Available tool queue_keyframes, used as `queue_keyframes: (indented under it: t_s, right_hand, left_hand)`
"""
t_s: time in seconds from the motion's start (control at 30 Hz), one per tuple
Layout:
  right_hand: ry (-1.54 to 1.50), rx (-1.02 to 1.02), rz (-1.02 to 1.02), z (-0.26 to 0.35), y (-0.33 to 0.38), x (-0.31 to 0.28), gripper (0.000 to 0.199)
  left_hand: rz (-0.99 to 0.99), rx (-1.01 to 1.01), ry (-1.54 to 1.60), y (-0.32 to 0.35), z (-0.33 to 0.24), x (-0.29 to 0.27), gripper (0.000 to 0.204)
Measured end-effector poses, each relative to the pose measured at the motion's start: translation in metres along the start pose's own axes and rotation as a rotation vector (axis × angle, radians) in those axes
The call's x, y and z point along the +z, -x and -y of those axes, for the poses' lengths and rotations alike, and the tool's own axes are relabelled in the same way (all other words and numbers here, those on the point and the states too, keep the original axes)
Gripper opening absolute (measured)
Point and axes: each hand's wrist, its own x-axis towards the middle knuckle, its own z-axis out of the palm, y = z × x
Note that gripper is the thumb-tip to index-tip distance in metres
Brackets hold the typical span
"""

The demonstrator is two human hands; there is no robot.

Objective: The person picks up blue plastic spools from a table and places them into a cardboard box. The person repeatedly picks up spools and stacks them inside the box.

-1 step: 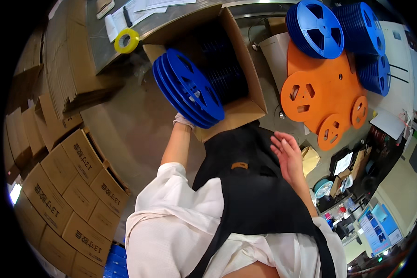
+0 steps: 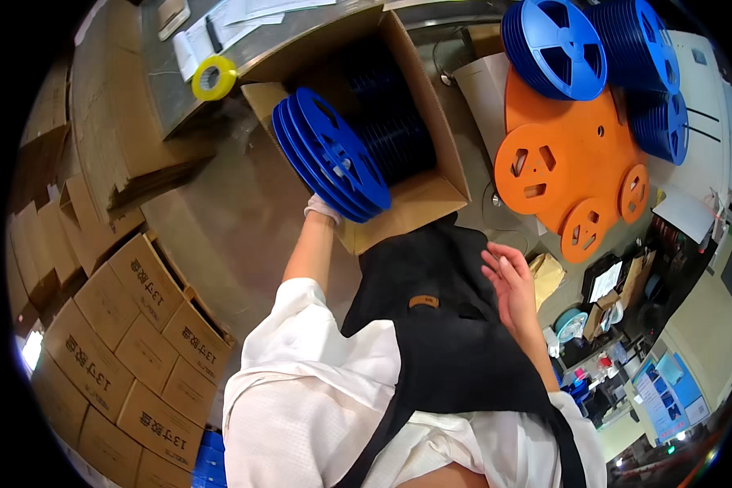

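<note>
A few blue plastic reels (image 2: 333, 154), pressed together and tilted, sit at the left side of an open cardboard box (image 2: 423, 195). My left hand (image 2: 323, 209), in a pale glove, grips them at their lower edge; its fingers are mostly hidden behind the reels. More dark blue reels (image 2: 398, 142) stand in rows inside the box, in shadow. Off to the right of the box, my bare right hand (image 2: 511, 285) is raised in front of the black apron (image 2: 455, 358). Its fingers are loosely apart and hold nothing.
Right of the box, an orange fixture (image 2: 569, 154) with round cut-out discs has stacks of blue reels (image 2: 555, 49) at its far end. Yellow tape (image 2: 214, 78) and papers lie on the metal table at far left. Flattened cardboard (image 2: 130, 106) and stacked cartons (image 2: 130, 350) fill the left.
The view has shifted slightly. My left hand stays on the reels and my right hand remains raised, both in nearly the same place.
</note>
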Motion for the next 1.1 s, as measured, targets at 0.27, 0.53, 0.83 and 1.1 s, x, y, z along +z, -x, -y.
queue_keyframes:
  t_s: [0.27, 0.53, 0.83, 1.1]
  right_hand:
    - [-0.050, 0.096, -0.192, -0.029, -0.016, -0.034, 0.023]
    - [0.000, 0.190, -0.127, -0.039, -0.030, -0.022, 0.025]
    - [0.013, 0.124, -0.078, -0.006, -0.045, -0.015, 0.022]
    - [0.140, 0.097, 0.089, 0.042, -0.111, -0.053, 0.026]
  left_hand:
    - [-0.088, -0.046, -0.164, -0.131, -0.018, -0.024, 0.044]
    - [-0.107, -0.067, -0.248, -0.173, -0.021, -0.016, 0.046]
    - [-0.450, -0.055, -0.251, -0.071, 0.039, -0.051, 0.084]
    - [-0.518, -0.199, -0.611, 0.050, 0.082, -0.051, 0.063]
